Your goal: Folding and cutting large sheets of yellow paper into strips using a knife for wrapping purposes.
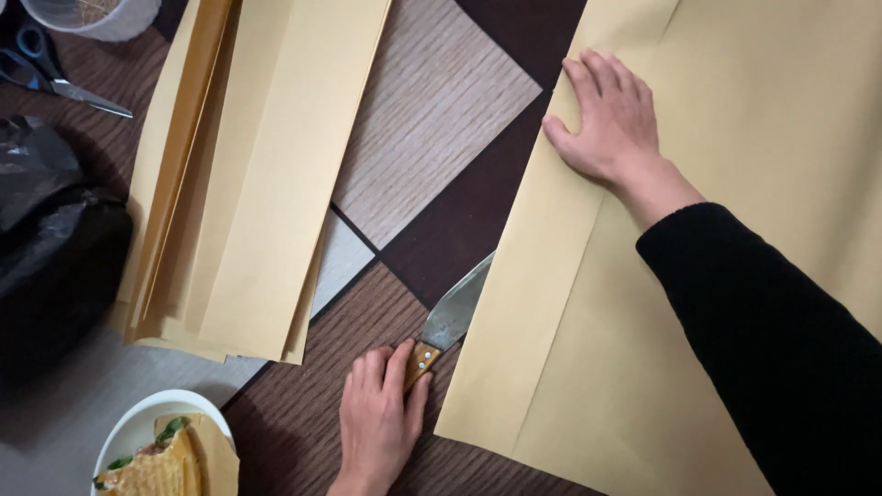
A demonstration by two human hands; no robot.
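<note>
- Here, the largest thing seen is a big sheet of tan paper (698,303), spread over the right half of a floor (303,422) patterned in dark brown and pale wood-grain panels; a fold line is seen running along the sheet, near its left edge.
- A stack of long tan paper strips (248,174) is laid on the floor to the left, well apart from the big sheet, with its layered edges fanned out at the lower end.
- A crumpled black plastic bag (50,248) is seen at the left edge, just beside the stack.
- The right hand (611,119), on an arm in a black sleeve (772,349), is pressed flat on the big sheet near its upper left edge, with the fingers stretched out close together and nothing held in them.
- The left hand (378,418) is closed around the wooden handle of a knife (450,317); the fingers are curled over the handle and the thumb is laid along its side.
- The knife's broad grey blade is pointed up and to the right, and its tip is hidden under the left edge of the big sheet.
- A white plate (138,422) with a toasted sandwich and green leaves is placed at the lower left.
- A pair of scissors (50,78) with dark handles is laid at the upper left, beside a pale container (96,18).
</note>
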